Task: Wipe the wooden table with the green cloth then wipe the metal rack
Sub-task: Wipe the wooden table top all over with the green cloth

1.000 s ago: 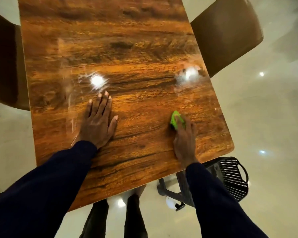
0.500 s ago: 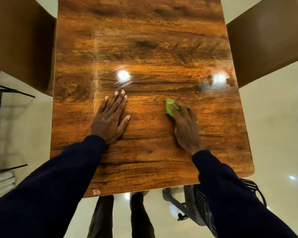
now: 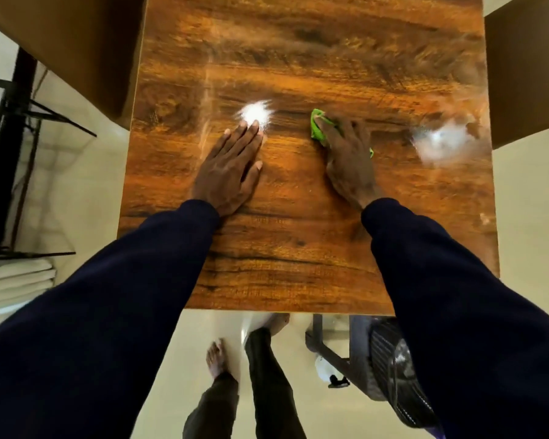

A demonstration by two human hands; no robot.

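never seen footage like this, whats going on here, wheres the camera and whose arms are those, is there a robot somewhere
There is no robot here. A person wears a wide-angle camera on the head. It looks forward and down, so the two dark-sleeved arms reaching in from the bottom are the person's own. Under them is a glossy wooden table, and the white patches on it are reflected lights. The left hand lies flat on the wood with straight fingers and holds nothing. The right hand lies on a green cloth and presses it onto the table. Blur hides whether its fingers curl round the cloth. On the floor at the left stands a black metal frame, probably the rack in the task. A dark mesh basket sits below the table's near right corner.
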